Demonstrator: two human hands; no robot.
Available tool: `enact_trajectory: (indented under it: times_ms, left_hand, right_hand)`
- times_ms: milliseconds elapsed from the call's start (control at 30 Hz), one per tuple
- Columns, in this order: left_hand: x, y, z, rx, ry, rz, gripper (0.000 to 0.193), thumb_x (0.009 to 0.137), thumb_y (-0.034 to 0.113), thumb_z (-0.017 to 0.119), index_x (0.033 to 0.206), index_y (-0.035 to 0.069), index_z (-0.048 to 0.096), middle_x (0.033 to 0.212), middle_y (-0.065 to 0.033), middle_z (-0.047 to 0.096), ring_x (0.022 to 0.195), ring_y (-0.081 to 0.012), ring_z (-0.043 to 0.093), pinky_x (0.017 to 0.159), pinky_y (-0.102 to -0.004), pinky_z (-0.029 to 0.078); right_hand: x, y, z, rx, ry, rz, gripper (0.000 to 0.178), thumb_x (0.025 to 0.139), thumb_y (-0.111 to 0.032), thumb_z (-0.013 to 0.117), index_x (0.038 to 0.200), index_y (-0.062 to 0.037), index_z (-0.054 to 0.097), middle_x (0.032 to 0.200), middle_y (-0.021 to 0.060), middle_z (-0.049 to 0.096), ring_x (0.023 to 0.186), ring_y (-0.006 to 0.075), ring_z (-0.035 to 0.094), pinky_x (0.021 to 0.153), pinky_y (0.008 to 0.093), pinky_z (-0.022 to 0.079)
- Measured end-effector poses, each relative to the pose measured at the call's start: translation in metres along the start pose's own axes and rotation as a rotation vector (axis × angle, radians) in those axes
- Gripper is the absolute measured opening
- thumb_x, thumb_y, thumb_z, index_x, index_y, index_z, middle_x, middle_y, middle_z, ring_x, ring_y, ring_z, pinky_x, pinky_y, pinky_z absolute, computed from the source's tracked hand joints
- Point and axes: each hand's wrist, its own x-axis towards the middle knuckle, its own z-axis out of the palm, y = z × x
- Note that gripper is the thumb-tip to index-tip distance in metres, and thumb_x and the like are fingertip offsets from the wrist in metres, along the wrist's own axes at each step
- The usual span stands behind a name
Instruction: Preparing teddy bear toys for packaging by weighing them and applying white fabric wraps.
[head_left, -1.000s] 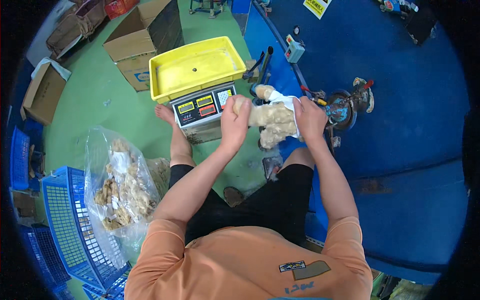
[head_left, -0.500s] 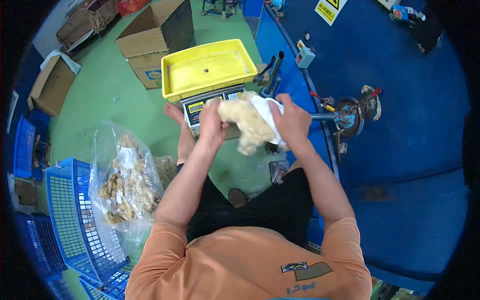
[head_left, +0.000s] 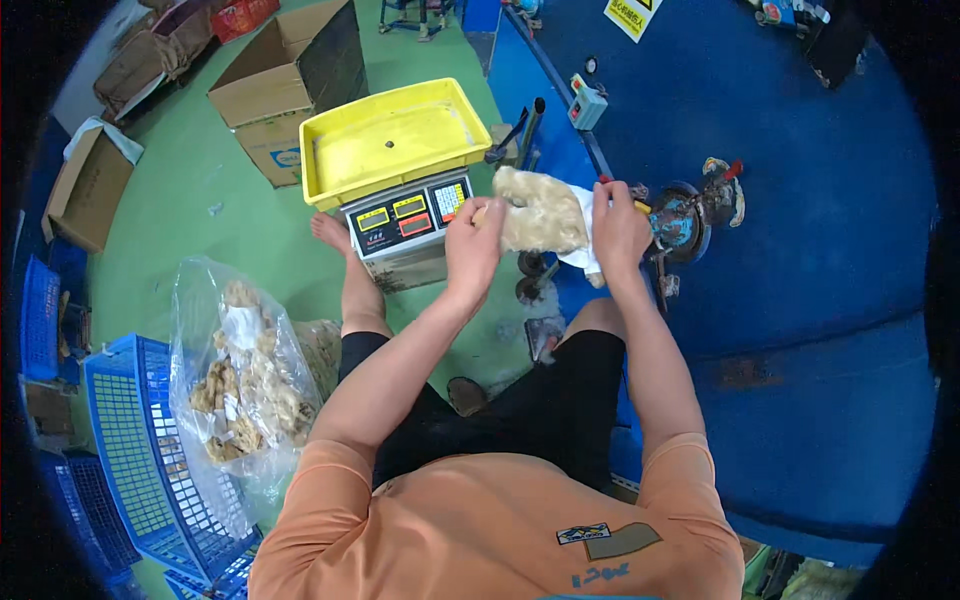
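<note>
A bundle of cream-coloured, fluffy fibre [head_left: 545, 215] is stretched between my two hands, with a white sheet or cloth [head_left: 583, 258] at its right end. My left hand [head_left: 474, 240] is closed on the bundle's left end. The white piece is pinched by my right hand [head_left: 620, 228], whose fingertips are partly hidden. Left of the bundle stands a digital scale [head_left: 405, 232] with a shallow yellow tray [head_left: 430, 135] on top. A small dark spot lies in the tray. Just beyond my right hand is a greasy round machine fitting [head_left: 680, 228] on the blue panel.
A clear plastic bag [head_left: 190, 300] of similar fluffy pieces leans by a blue plastic crate [head_left: 110, 400] at left. Cardboard boxes [head_left: 265, 140] stand on the green floor [head_left: 200, 170]. A blue metal surface [head_left: 800, 290] fills the right, with a switch box [head_left: 588, 103] near its edge.
Both hands have moved right with the bundle, uncovering more of the scale's front. The fluffy bundle is now spread flatter. My view has also shifted slightly.
</note>
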Motion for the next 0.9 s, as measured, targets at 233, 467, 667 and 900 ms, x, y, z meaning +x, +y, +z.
enact_trajectory:
  times_ms: [233,467,667,900]
  left_hand:
    - [0.001,-0.002,-0.02,-0.105,0.141,0.024,0.026,0.099,0.021,0.051,0.099,0.0,0.066,0.084,-0.004,0.063,0.072,-0.009,0.051,0.065,-0.0216,0.043]
    - [0.008,-0.005,-0.051,0.221,0.133,0.15,0.036,0.102,0.032,0.046,0.098,0.001,0.065,0.083,-0.0092,0.065,0.071,-0.0167,0.056,0.064,-0.0269,0.046]
    - [0.007,0.018,-0.055,0.705,-0.044,0.234,0.053,0.104,0.041,0.039,0.099,-0.007,0.063,0.086,-0.0227,0.065,0.075,-0.0362,0.061,0.073,-0.0417,0.049]
    - [-0.026,-0.041,-0.032,0.342,-0.073,0.276,0.064,0.107,0.045,0.029,0.12,-0.012,0.055,0.114,-0.0278,0.062,0.1,-0.0349,0.061,0.088,-0.041,0.047]
  right_hand:
    - [-0.008,-0.032,-0.005,0.062,0.047,-0.11,0.023,0.096,-0.037,0.057,0.087,-0.0153,0.059,0.064,0.0105,0.066,0.055,0.0389,0.061,0.05,0.0492,0.045]
    - [-0.015,-0.058,-0.011,0.107,0.003,-0.119,0.022,0.094,-0.036,0.06,0.085,-0.0153,0.058,0.064,0.01,0.066,0.055,0.0384,0.061,0.05,0.0495,0.044]
    - [-0.029,-0.074,-0.027,0.26,-0.137,-0.184,0.019,0.093,-0.034,0.061,0.09,-0.0148,0.059,0.071,0.0112,0.068,0.058,0.0375,0.063,0.052,0.0486,0.045]
    - [-0.056,-0.053,-0.014,0.677,-0.267,-0.184,0.017,0.093,-0.022,0.062,0.107,-0.0118,0.06,0.086,0.0134,0.069,0.06,0.0299,0.063,0.054,0.0422,0.048]
